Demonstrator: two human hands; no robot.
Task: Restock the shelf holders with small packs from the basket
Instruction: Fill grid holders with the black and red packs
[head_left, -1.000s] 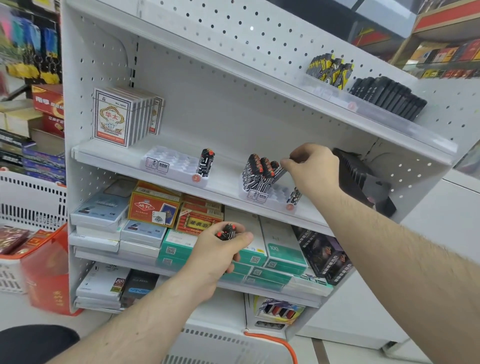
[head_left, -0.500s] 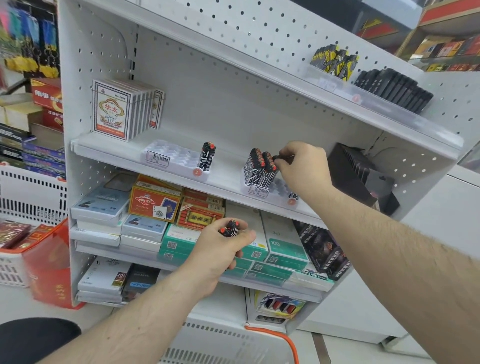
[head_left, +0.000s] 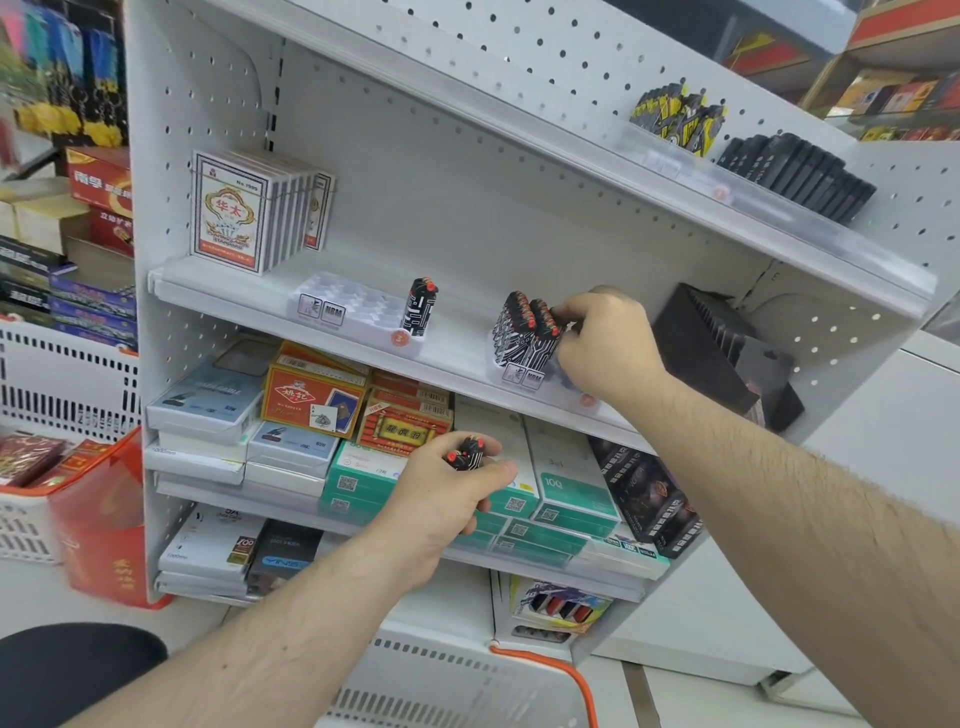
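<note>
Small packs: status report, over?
Right hand fingers at packs in right holder. Left hand grips spare packs. Left holder nearly empty. Nothing blocking.

The right hand (head_left: 605, 340) has moved left, now pressing against the packs (head_left: 524, 330).

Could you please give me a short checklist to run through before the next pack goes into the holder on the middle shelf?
1. Spare packs ready in left hand: ok.
2. Right hand at the right holder, fingers on the standing packs: ok.
3. Pack under right hand fully seated in a slot: cannot tell, hand hides it.
4. Free slots left in right holder: cannot tell.
5. Left holder has empty slots, one pack standing: ok.
</note>
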